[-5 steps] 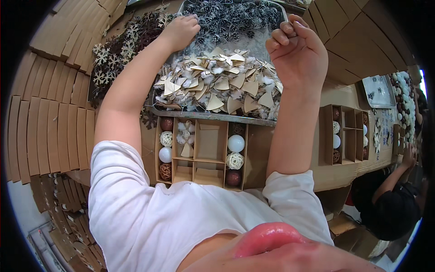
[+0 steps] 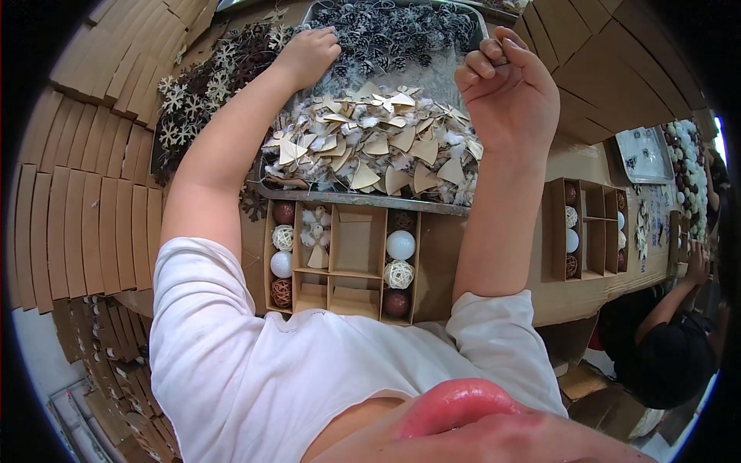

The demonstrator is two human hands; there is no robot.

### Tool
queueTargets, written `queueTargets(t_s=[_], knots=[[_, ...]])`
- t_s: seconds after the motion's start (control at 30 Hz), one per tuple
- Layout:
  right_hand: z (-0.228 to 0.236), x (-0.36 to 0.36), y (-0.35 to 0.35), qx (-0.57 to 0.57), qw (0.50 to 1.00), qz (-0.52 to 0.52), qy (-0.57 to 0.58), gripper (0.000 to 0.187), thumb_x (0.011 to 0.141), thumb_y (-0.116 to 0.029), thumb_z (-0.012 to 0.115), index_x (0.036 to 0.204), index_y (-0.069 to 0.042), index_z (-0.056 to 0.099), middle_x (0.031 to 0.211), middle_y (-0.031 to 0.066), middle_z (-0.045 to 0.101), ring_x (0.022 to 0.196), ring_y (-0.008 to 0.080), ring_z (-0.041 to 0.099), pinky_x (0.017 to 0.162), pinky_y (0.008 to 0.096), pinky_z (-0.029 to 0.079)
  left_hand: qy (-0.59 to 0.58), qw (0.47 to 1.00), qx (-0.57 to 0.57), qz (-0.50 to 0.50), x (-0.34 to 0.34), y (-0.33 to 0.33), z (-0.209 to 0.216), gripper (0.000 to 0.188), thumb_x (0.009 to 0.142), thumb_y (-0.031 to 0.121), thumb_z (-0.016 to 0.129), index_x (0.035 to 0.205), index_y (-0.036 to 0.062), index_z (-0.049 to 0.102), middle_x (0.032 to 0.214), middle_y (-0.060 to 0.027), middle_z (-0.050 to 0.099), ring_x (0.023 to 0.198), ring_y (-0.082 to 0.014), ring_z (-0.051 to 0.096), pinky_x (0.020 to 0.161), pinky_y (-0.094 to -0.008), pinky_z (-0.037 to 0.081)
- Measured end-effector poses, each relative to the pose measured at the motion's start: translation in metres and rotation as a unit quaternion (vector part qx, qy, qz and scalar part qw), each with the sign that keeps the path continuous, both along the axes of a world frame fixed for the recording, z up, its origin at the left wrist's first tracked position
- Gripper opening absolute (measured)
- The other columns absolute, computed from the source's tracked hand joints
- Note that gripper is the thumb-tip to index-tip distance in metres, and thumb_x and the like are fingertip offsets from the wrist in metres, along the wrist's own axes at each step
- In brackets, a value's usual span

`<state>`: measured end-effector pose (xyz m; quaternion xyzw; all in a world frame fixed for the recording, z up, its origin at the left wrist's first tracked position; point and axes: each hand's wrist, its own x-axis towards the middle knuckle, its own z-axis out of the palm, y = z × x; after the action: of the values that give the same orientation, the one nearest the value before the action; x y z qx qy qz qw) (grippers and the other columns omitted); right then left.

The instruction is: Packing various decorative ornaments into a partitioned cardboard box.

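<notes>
Cardboard covers the whole bench: flat box blanks fan out at nine o'clock, and more brown sheets lie at two o'clock.

At eleven o'clock a heap of dark snowflakes spreads beside the left hand. That hand reaches palm-down into the pinecones at twelve o'clock, fingers curled among them; whether it has one pinched I cannot tell. Pinecones look light, stiff and prickly, with brittle frosted scales, so a gentle pinch around the body would likely serve better than a squeeze at the tips.

Just below, at the centre, lies a pile of wooden angels with white feathery bits, probably thin, light and easy to snap; best lifted by the flat edges.

Toward six o'clock of that pile sits the divided box, with balls in its side cells and one angel in a middle cell.

The right hand, at one o'clock, hovers above the pile closed in a loose fist; anything inside it is hidden.

At three o'clock stands a second box, and beyond it a co-worker bends over.
</notes>
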<state>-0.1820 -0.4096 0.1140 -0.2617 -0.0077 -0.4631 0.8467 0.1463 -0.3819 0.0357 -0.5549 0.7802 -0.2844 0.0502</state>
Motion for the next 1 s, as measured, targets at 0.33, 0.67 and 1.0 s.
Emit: queueTargets(t_s=[0.33, 0.67, 1.0], knots=[[-0.001, -0.003, -0.003, 0.001, 1.0, -0.011, 0.0, 0.019, 0.086, -0.006, 0.048, 0.103, 0.001, 0.053, 0.079, 0.0064, 0.049, 0.067, 0.0165, 0.044, 0.062, 0.033, 0.039, 0.087, 0.994, -0.011, 0.071, -0.033, 0.037, 0.06, 0.031, 0.078, 0.024, 0.067, 0.101, 0.0049, 0.059, 0.111, -0.0107, 0.058, 0.113, -0.0282, 0.052, 0.094, -0.0405, 0.042], [0.006, 0.035, 0.034, -0.173, 0.953, -0.073, 0.237, 0.018, 0.084, -0.01, 0.06, 0.097, 0.0, 0.066, 0.077, 0.0051, 0.062, 0.064, 0.0083, 0.055, 0.056, 0.0215, 0.043, 0.638, 0.752, 0.148, 0.076, -0.088, 0.112, 0.124, 0.028, 0.087, 0.023, 0.062, 0.108, 0.0051, 0.062, 0.113, -0.0065, 0.061, 0.102, -0.0116, 0.056, 0.087, -0.0262, 0.044], [0.011, 0.053, 0.096, -0.238, 0.938, 0.12, 0.221, 0.03, 0.086, -0.022, 0.065, 0.102, 0.002, 0.06, 0.074, -0.0002, 0.055, 0.058, 0.0053, 0.047, 0.057, 0.022, 0.041, 0.752, 0.653, -0.015, -0.089, -0.139, 0.174, 0.119, 0.027, 0.086, 0.014, 0.064, 0.111, 0.0045, 0.062, 0.108, -0.0007, 0.059, 0.087, -0.0056, 0.052, 0.074, -0.02, 0.042]])
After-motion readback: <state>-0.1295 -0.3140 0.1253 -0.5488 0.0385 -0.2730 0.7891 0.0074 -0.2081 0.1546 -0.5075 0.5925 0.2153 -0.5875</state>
